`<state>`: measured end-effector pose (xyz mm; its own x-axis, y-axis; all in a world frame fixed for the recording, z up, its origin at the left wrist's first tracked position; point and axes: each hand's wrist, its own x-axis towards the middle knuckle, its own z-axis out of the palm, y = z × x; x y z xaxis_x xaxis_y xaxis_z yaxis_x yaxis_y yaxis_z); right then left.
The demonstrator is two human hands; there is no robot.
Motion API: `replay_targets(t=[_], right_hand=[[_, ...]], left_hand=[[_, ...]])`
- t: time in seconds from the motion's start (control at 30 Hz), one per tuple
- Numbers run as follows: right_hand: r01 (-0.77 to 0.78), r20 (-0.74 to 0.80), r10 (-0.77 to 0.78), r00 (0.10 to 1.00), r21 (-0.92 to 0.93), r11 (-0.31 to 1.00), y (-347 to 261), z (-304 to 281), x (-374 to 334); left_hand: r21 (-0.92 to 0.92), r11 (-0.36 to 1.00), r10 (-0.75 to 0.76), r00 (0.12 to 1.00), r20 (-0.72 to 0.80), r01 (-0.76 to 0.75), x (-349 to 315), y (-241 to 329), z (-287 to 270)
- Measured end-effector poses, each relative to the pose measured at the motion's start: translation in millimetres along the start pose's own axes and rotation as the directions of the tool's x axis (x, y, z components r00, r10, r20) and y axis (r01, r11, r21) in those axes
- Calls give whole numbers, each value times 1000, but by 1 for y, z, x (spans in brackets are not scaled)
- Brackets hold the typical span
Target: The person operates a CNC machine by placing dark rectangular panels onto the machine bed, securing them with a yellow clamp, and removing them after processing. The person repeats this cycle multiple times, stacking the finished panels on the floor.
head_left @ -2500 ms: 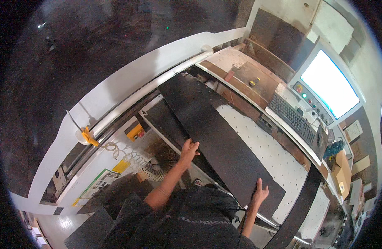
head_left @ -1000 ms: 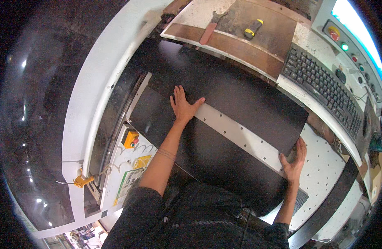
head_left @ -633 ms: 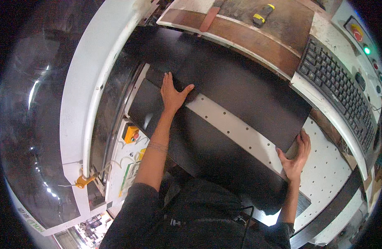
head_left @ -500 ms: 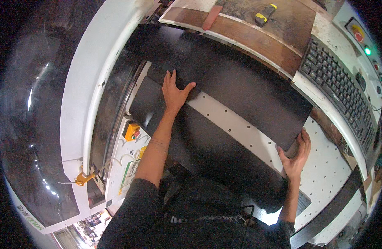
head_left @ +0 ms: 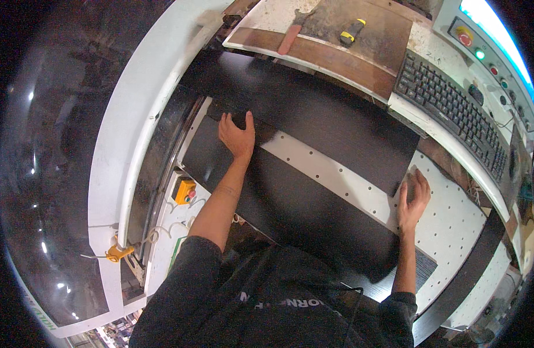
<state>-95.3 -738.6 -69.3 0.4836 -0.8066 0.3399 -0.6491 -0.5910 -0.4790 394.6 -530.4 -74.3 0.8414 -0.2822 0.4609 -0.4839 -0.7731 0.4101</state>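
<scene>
Two dark wood-grain panels lie flat on a white table [head_left: 453, 214] dotted with holes. A strip of the white surface shows between the far panel [head_left: 331, 107] and the near panel [head_left: 313, 194]. My left hand [head_left: 238, 138] is at the left end of this gap, its thumb and fingers spread over the dark boards. Beside the far panel's right end is my right hand [head_left: 415, 203], fingers extended and apart over the white table. Neither hand grips anything.
Beyond the panels is a ledge with a yellow-black utility knife [head_left: 352, 32] and a reddish strip [head_left: 289, 39]. At right are a black keyboard [head_left: 450, 110] and a control panel with a red button [head_left: 464, 37]. A white curved machine frame [head_left: 127, 116] borders the left.
My right hand has moved off the far panel's right corner, over the white table. My left hand has drawn back slightly, and its fingers have turned. The view has shifted, showing more of the screen.
</scene>
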Motion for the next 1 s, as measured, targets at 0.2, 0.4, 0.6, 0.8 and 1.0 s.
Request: replay_targets(t=[0.2, 0.4, 0.6, 0.8, 1.0], right_hand=[[94, 118, -104, 988, 83, 992, -21, -14, 3], [108, 125, -122, 985, 117, 987, -14, -12, -1], [98, 111, -111, 988, 111, 989, -18, -13, 1], [113, 96, -123, 988, 99, 989, -27, -12, 8], [116, 64, -126, 990, 144, 983, -13, -3, -1]], left_hand=[[28, 995, 87, 976, 201, -94, -1, 8, -8], [-3, 996, 88, 974, 210, -89, -3, 10, -9], [-1, 997, 77, 973, 216, -79, -3, 5, -5], [-91, 992, 113, 945, 306, -89, 0, -22, -2], [-429, 900, 295, 613, 733, 79, -14, -27, -63]])
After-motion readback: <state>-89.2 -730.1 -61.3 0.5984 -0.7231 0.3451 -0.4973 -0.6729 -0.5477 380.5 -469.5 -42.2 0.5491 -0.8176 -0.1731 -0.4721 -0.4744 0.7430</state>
